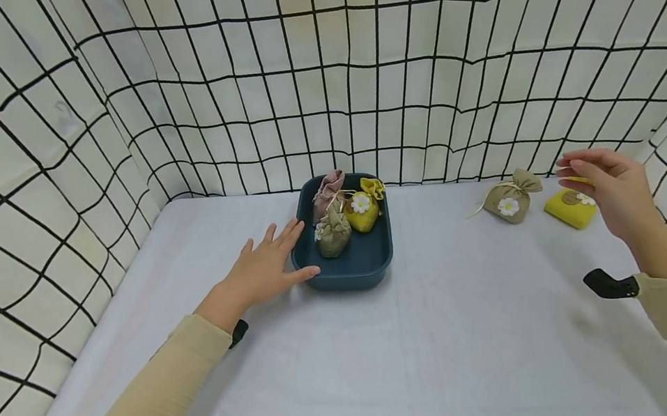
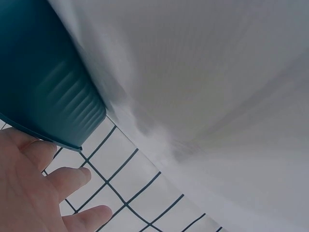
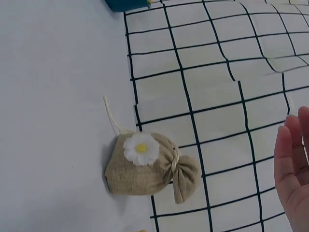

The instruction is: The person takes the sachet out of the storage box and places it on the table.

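A dark teal plastic bin (image 1: pixel 352 279) holds a pink pouch (image 1: pixel 327 195), an olive-beige pouch (image 1: pixel 334 236) and a yellow pouch (image 1: pixel 363 212) with a white flower. Spread fingers of my left hand (image 1: pixel 265 265) lie along the bin's left rim; the left wrist view shows them beside its outer wall (image 2: pixel 53 92). On the right, my right hand (image 1: pixel 618 188) hovers with nearly straight fingers and holds nothing. It partly covers another yellow pouch (image 1: pixel 568 209) lying on the table. Just left of that lies a beige drawstring pouch (image 1: pixel 500 205), its daisy (image 3: pixel 141 149) facing up.
White cloth covers the table (image 1: pixel 440 348). Walls of white fabric with a black grid (image 1: pixel 321 69) close in the back, left and right sides. Black wrist cameras (image 1: pixel 611 285) sit at both sleeves.
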Tool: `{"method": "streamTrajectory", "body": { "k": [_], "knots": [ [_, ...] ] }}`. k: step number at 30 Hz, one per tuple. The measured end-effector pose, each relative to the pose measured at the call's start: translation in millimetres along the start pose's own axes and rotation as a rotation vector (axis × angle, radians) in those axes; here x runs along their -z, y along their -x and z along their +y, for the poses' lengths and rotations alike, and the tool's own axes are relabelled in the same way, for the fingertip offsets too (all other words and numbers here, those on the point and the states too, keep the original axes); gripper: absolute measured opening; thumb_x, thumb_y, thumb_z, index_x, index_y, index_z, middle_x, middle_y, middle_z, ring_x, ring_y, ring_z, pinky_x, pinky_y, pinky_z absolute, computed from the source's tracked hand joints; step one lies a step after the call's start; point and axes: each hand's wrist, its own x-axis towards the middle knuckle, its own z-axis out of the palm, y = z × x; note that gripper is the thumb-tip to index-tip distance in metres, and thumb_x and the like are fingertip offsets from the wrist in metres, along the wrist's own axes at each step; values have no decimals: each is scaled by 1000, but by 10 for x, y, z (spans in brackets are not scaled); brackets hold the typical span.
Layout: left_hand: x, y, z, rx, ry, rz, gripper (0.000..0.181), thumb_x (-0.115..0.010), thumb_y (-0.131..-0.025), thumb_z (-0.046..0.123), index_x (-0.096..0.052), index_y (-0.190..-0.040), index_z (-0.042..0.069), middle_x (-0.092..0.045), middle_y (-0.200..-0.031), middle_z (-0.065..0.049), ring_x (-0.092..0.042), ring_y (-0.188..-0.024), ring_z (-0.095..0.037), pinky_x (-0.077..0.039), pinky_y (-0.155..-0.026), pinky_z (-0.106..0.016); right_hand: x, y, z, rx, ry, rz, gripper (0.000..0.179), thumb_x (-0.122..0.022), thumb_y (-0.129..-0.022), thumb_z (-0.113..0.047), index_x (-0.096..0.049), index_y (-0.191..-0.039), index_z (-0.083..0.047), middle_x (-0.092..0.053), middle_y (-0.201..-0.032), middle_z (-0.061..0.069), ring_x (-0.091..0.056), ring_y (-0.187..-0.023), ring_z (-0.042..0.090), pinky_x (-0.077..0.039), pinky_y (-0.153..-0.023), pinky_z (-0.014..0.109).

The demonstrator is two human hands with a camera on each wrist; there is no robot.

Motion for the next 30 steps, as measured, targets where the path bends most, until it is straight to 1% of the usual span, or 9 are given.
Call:
{"method": "streamTrajectory", "body": {
  "k": [2, 4, 7, 9, 16, 24, 30],
  "knots": [
    [-2, -1, 1, -2, 0, 0, 101, -51, -94, 75, -13, -167, 17, -9, -172, -3, -8, -155, -41, -10, -115, -73, -73, -5, -4, 9, -14, -28, 17, -63, -100, 0, -72, -112, 5, -74, -105, 7, -73, -94, 15, -58, -80, 24],
    [-8, -7, -4, -3, -2, -1, 101, -51, -94, 75, -13, -167, 17, -9, -172, -4, -8, -155, -41, -11, -115, -74, -141, -6, -8, 16, -2, -46, 17, -62, -101, 0, -71, -113, 7, -75, -105, 7, -73, -94, 15, -58, -81, 25],
    [-9, -9, -3, -2, 1, -3, 102, -51, -93, 76, -13, -167, 17, -8, -172, -4, -7, -155, -41, -10, -115, -74, -234, -8, -16, 24, 44, -66, 18, -61, -101, 0, -71, -114, 7, -74, -105, 5, -72, -94, 14, -58, -82, 23],
    [-5, -9, -1, 1, 2, -4, 102, -51, -93, 76, -12, -167, 17, -8, -172, -4, -7, -155, -41, -10, -115, -73, -295, -7, -16, 43, 73, -74, 17, -61, -101, 0, -70, -114, 8, -74, -104, 5, -72, -93, 14, -58, -82, 23],
    [-17, -19, -2, 10, -22, -8, 101, -51, -94, 74, -11, -167, 16, -9, -172, -6, -7, -155, -42, -10, -115, -73, -526, 12, 8, 93, -14, -145, 16, -57, -101, 6, -71, -109, 9, -75, -101, 9, -72, -93, 17, -58, -81, 25],
    [-17, -6, -5, 2, -25, -8, 102, -49, -94, 76, -12, -167, 16, -10, -172, -7, -8, -155, -42, -11, -115, -74, -863, 74, 83, 124, 13, -179, 16, -56, -102, 6, -68, -110, 12, -74, -99, 10, -71, -91, 17, -59, -82, 26],
    [-15, -11, -9, -1, -22, -5, 102, -49, -94, 76, -12, -167, 16, -9, -172, -6, -7, -155, -42, -11, -115, -74, -1112, 121, 153, 130, 29, -196, 17, -56, -102, 7, -72, -109, 4, -73, -96, 9, -72, -87, 17, -59, -81, 27]
  ]
}}
